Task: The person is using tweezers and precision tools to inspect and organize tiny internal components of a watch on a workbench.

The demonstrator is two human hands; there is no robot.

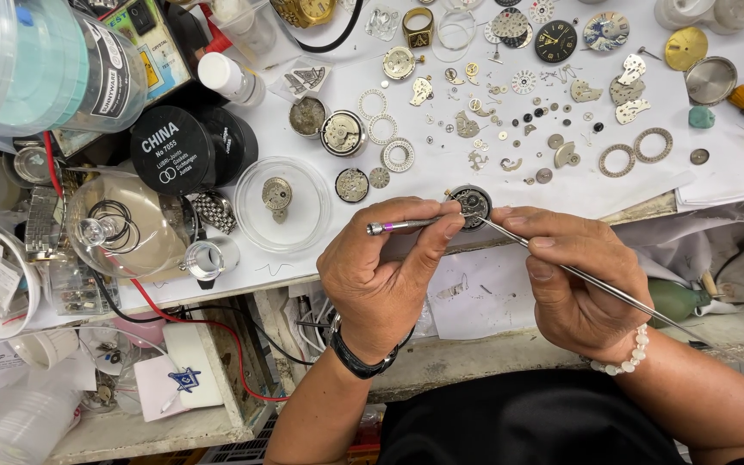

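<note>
Steel watch movement (472,205) sits at the white bench edge, between both hands. The left hand (385,275) pinches a purple-tipped screwdriver (402,226); the right hand (574,275) grips long tweezers (613,293). A black round tin (170,151) with a white label stands far left.

Watch-repair workshop: scattered watch parts (510,95)

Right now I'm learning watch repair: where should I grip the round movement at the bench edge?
Probably by its rim, from the near side. The movement lies flat, open works up, so the edge is the only safe part. The left hand with its screwdriver and the right hand with tweezers already flank it.
</note>
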